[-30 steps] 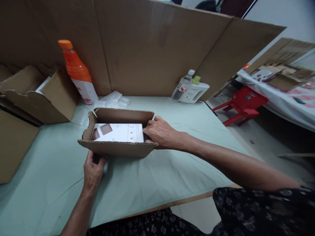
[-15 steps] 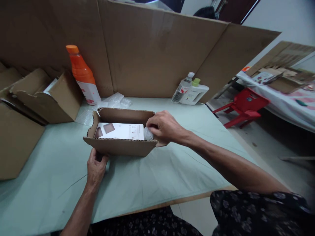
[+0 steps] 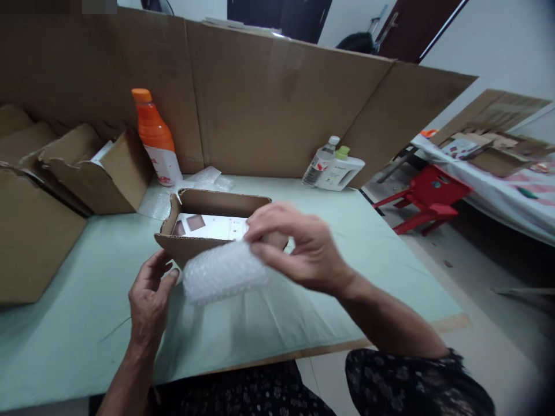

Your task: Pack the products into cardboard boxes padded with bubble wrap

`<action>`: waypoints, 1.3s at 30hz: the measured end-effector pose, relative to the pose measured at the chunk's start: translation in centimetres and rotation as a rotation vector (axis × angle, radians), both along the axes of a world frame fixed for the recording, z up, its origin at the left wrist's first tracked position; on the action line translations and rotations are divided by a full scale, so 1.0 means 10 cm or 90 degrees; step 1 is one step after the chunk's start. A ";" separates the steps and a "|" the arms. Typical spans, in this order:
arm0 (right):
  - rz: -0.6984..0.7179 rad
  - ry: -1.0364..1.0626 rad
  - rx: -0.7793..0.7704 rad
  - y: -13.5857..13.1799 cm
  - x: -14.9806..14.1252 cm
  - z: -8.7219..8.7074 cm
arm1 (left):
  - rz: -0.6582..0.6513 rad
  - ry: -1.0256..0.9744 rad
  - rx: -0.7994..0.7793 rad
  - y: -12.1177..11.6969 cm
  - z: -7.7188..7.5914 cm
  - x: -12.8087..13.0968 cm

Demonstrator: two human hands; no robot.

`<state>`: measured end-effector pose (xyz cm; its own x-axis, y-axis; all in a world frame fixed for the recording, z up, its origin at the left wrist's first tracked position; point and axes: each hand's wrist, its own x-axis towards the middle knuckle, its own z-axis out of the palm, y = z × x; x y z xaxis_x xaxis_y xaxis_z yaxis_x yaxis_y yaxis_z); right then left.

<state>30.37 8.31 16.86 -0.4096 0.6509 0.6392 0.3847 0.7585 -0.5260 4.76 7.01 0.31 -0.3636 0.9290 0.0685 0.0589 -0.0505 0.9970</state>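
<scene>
Right hand [image 3: 299, 248] pinching, knuckles up; left hand [image 3: 150, 293] loosely curled, thumb [image 3: 169, 281] apart.

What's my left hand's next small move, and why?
Perhaps cup your left hand under the bubble-wrapped bundle: your right hand holds it by the right end, in front of the open box, and your left hand is beside its other end.

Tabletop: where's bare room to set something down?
Bare cloth: between the right hand and white jug, and left of the left hand, in front of the brown cartons. Crowded: between the hands, with the open box and bubble-wrapped bundle; back left, with the orange bottle and bubble wrap.
</scene>
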 end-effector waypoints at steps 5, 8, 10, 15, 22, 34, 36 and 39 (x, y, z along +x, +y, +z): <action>0.053 -0.038 -0.012 0.01 -0.39 -0.43 | 0.000 0.077 0.042 -0.27 0.26 -0.19; 0.046 -0.005 0.022 0.04 -0.48 -0.50 | 0.031 0.081 0.049 -0.39 0.31 -0.25; 0.043 -0.008 0.046 0.05 -0.50 -0.50 | 0.019 0.081 0.043 -0.46 0.34 -0.26; 0.048 -0.046 0.066 0.00 -0.56 -0.50 | -0.102 0.169 0.116 -0.57 0.45 -0.24; 0.103 -0.056 0.075 -0.07 -0.67 -0.46 | -0.227 0.176 0.080 -0.65 0.34 -0.31; 0.225 -0.178 -0.005 -0.01 -1.16 -1.49 | 0.015 -0.070 -0.139 -0.18 -0.09 -0.80; 0.198 -0.129 -0.038 0.01 -1.24 -1.64 | -0.031 -0.071 -0.173 -0.16 -0.15 -0.84; 0.192 -0.057 -0.049 0.05 -1.33 -1.73 | -0.080 -0.093 -0.175 -0.16 -0.24 -0.88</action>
